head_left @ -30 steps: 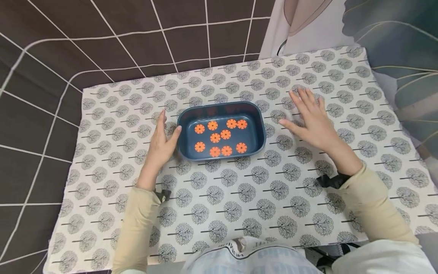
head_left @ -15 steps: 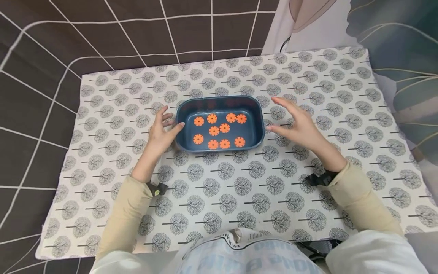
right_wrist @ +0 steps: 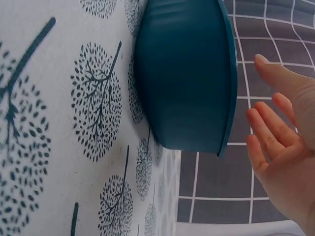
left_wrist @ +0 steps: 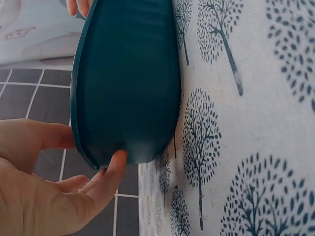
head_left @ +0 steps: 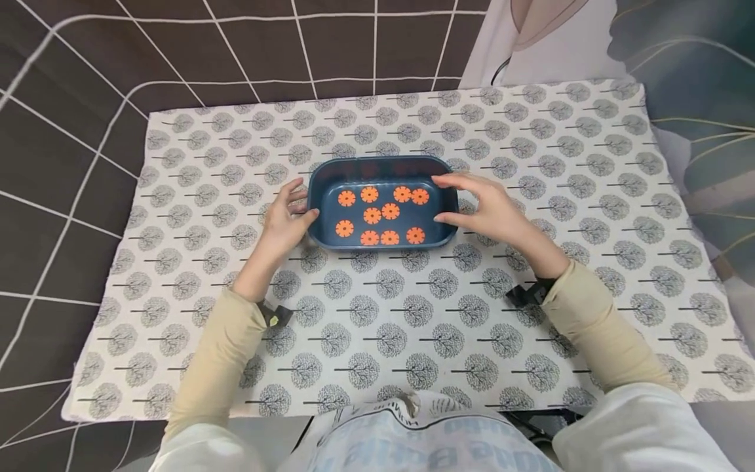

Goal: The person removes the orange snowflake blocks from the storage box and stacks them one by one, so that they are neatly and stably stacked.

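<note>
A dark blue oblong plastic basin with rounded corners sits on the patterned cloth. Several flat orange notched discs lie spread over its bottom. At the basin's left end, my left hand holds the wall, thumb over the rim and fingers outside. The left wrist view shows this hand's fingertips against the outer wall. My right hand reaches over the right end with thumb and forefinger spread apart. In the right wrist view, a gap separates that hand from the basin's rim.
White cloth printed with grey trees covers the table. A dark curtain with white grid lines hangs along the back and left. Another curtain hangs at the right. The person's body is at the front edge.
My right hand has moved left from the cloth to over the basin's right end, its fingers coming closer together. My left hand has closed in on the left wall.
</note>
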A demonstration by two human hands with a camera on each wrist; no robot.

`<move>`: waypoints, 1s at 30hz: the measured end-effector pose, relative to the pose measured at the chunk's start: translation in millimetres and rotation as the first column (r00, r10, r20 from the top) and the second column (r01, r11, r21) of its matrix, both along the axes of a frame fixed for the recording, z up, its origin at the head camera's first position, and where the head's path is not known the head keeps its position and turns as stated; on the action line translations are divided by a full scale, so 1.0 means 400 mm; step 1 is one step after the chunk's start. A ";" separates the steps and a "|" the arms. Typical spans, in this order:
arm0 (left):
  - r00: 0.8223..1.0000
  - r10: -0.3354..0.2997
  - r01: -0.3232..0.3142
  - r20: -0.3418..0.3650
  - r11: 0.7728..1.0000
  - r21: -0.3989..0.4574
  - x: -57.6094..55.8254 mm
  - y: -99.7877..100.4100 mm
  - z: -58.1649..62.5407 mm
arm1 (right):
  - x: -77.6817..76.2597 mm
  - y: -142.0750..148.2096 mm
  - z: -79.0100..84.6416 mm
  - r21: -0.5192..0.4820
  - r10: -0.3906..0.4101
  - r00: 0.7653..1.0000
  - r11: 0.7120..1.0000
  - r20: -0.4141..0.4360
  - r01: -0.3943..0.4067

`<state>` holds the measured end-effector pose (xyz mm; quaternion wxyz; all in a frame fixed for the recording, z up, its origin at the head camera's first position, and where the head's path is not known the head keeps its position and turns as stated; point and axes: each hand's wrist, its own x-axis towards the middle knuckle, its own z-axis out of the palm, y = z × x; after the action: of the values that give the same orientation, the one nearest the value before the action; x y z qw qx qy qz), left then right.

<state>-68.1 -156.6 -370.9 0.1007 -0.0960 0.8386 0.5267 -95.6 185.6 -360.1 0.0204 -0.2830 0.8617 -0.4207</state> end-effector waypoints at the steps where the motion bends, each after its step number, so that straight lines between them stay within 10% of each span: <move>1: 1.000 -0.001 0.001 0.001 1.000 0.002 -0.005 0.001 0.001 | -0.003 -0.004 0.000 0.008 0.006 1.000 1.000 0.005 -0.006; 15: 1.000 0.031 -0.031 0.002 1.000 0.007 -0.008 0.005 -0.004 | -0.036 -0.054 -0.023 0.225 0.198 0.980 0.955 0.010 -0.195; 30: 0.996 0.053 -0.059 0.069 0.994 0.093 -0.012 0.000 -0.023 | -0.054 -0.092 -0.018 0.475 0.401 0.911 0.785 0.098 -0.397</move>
<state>-72.8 -156.6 -380.3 0.1184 -0.1321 0.8057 0.5651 -117.1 148.8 -367.3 0.1755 -0.4460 0.8598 -0.1763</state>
